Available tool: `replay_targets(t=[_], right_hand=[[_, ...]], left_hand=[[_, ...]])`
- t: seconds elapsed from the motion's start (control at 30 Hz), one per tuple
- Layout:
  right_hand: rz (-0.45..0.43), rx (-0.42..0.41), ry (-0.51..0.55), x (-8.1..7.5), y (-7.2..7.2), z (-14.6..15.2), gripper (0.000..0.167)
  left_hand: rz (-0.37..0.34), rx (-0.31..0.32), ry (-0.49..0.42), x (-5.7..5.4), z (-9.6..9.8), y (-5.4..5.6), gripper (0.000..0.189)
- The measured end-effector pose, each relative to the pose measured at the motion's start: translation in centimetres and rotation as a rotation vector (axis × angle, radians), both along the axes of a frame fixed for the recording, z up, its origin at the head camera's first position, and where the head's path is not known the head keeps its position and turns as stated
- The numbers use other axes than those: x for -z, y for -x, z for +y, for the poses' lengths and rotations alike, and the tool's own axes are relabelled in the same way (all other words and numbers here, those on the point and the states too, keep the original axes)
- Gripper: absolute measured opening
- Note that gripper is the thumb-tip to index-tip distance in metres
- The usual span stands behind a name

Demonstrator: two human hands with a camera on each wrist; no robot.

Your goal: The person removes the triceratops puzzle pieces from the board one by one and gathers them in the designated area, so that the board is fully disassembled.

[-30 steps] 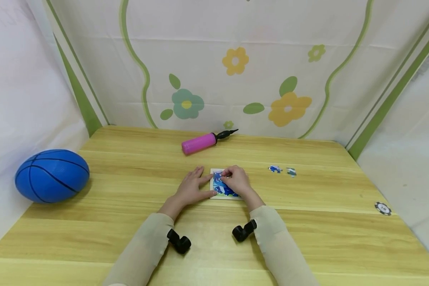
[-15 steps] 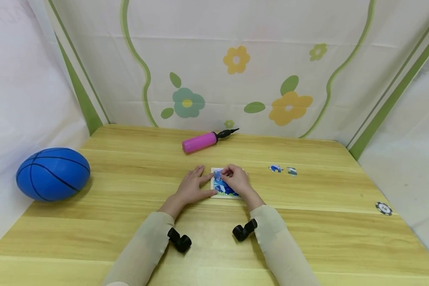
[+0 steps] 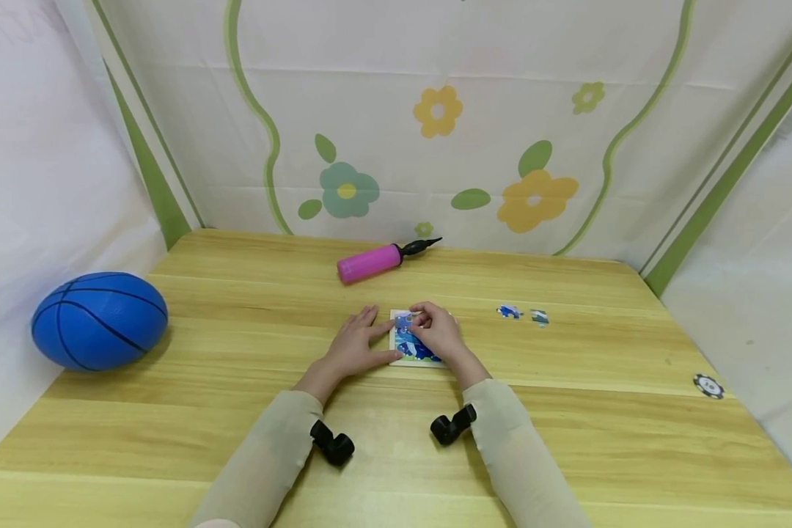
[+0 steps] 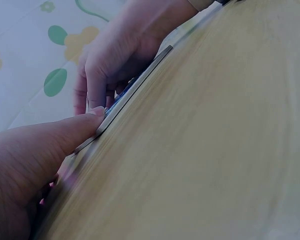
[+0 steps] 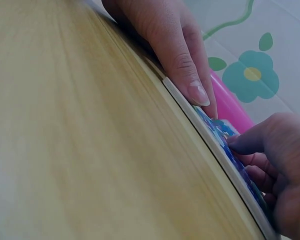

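A small framed jigsaw puzzle [image 3: 414, 364] with a blue picture lies on the wooden table, pale frame around it. My left hand [image 3: 355, 345] rests flat at its left side with straight fingers; the thumb [image 4: 96, 111] touches the near left corner and the index finger reaches the left edge higher up. Over the puzzle's upper part, my right hand [image 3: 439, 334] pinches a blue puzzle piece [image 5: 225, 127] between thumb and bent fingers. That piece stands slightly raised and tilted in the right wrist view. The right hand hides the puzzle's right half in the head view.
Two loose puzzle pieces lie to the right, a blue one [image 3: 510, 312] and a greenish one [image 3: 539, 317]. Behind is a pink hand pump [image 3: 369, 263] with a black nozzle. A blue ball [image 3: 100, 321] sits far left, a round chip [image 3: 708, 386] far right. Patterned cloth [image 3: 396, 132] encloses the table.
My right hand's fingers have shifted slightly over the puzzle's upper part, with the piece between them. My left hand keeps its place at the left edge.
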State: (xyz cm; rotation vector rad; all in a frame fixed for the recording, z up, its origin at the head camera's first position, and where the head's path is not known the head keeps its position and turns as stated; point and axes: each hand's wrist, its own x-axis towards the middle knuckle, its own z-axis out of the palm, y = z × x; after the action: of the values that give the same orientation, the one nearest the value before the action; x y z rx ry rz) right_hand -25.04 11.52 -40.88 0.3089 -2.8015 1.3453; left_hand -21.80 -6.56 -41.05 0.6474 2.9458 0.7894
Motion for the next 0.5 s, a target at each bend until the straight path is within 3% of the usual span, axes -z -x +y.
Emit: replay_targets(t=[0.27,0.5], right_hand=[[0.006,0.009,-0.023,-0.18,0.11,-0.07,0.023],[-0.07,-0.019,0.14,-0.87,0.29,0.84,0.026]], left_hand=[[0.0,-0.004,0.0,0.01,0.03,0.08,0.066],[-0.002,-0.002,0.017,-0.02,0.08,0.0,0.066]])
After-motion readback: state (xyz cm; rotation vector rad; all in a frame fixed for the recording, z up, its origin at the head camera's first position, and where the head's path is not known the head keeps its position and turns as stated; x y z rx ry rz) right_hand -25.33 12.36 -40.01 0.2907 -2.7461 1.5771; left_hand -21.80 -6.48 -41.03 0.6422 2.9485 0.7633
